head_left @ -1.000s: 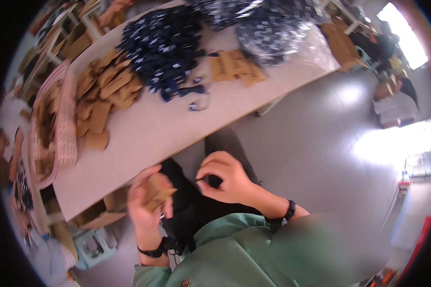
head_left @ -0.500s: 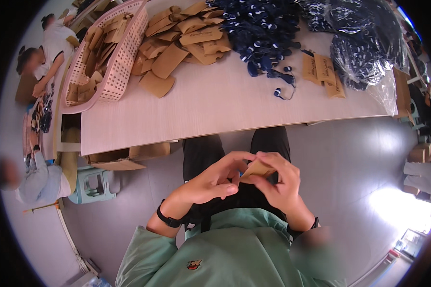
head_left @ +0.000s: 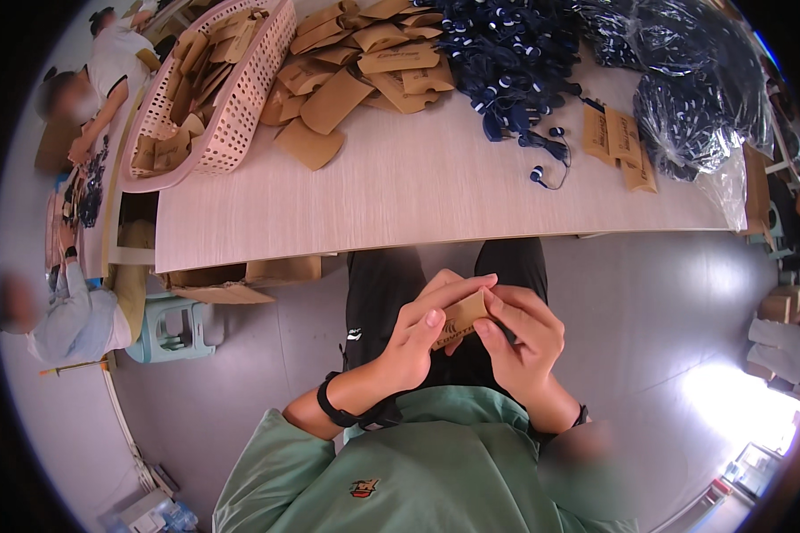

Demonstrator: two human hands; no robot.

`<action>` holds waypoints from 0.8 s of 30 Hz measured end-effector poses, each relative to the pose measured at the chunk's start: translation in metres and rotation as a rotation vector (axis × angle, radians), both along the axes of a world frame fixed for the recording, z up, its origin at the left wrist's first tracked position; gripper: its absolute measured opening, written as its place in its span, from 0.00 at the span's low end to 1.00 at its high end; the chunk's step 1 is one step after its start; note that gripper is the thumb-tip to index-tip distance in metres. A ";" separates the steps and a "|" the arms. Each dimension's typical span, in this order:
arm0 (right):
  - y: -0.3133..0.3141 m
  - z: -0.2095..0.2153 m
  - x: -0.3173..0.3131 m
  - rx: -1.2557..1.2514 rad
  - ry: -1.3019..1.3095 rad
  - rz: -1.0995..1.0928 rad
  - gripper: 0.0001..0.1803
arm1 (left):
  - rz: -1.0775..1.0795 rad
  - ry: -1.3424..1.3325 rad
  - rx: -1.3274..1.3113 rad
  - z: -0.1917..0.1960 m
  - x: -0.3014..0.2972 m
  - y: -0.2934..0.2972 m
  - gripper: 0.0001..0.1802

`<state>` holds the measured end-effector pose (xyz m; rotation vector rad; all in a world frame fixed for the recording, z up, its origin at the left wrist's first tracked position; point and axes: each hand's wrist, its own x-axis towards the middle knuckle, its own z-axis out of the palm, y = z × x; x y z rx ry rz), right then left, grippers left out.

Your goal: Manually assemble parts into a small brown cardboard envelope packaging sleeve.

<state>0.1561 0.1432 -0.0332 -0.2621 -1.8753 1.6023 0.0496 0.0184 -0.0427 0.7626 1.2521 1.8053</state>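
A: Since half a second ago, the left hand [head_left: 418, 333] has closed in and the box [head_left: 465, 311] has turned its printed face up.

B: Where is the box now?

A: Between the hands, above the legs [head_left: 382, 289], off the near edge of the table [head_left: 347, 200].

B: And the grip?

A: The left hand pinches one end, thumb against fingers; the right hand [head_left: 526, 333] pinches the other.

B: Which step, then?

A: Probably shaping or closing an end. I can't tell which, or whether any earphones [head_left: 507, 75] are inside.

B: What would the next move call for?

A: I'd say a steady left hold and light right-thumb pressure, sparing the card a crease.
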 end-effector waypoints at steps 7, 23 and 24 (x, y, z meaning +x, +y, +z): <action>0.007 0.009 0.000 0.435 0.047 -0.200 0.09 | -0.075 0.174 -0.014 0.009 -0.006 -0.007 0.28; 0.010 0.006 0.010 -0.192 -0.156 0.032 0.07 | 0.115 0.988 0.030 0.002 -0.007 -0.001 0.18; 0.010 0.006 0.009 -0.191 -0.155 0.031 0.07 | 0.093 0.900 0.041 0.001 -0.008 -0.001 0.18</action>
